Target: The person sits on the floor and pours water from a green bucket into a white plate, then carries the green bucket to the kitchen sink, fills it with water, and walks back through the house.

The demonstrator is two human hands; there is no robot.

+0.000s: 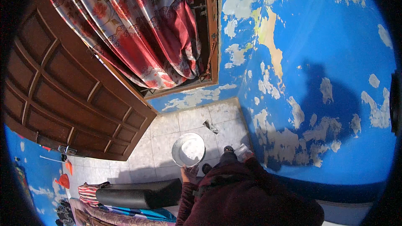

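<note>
My left hand [189,172] grips the near rim of a round metal basin [189,149] and holds it out over the tiled floor [167,129]. The basin's inside looks pale and whitish. My right hand [247,155] is low at my right side, close to the blue wall, and seems to hold a small pale, crumpled thing [243,148]; its kind is too small to tell. My dark red sleeves [234,192] fill the lower middle of the view. My feet [228,149] show just below the basin.
A brown panelled door [67,92] stands open at the left, with a red flowered curtain [142,29] in the doorway. The blue wall [326,79] with peeling paint is at the right. A small scrap [210,126] lies on the tiles. A black cushion [138,194] and striped cloths are at lower left.
</note>
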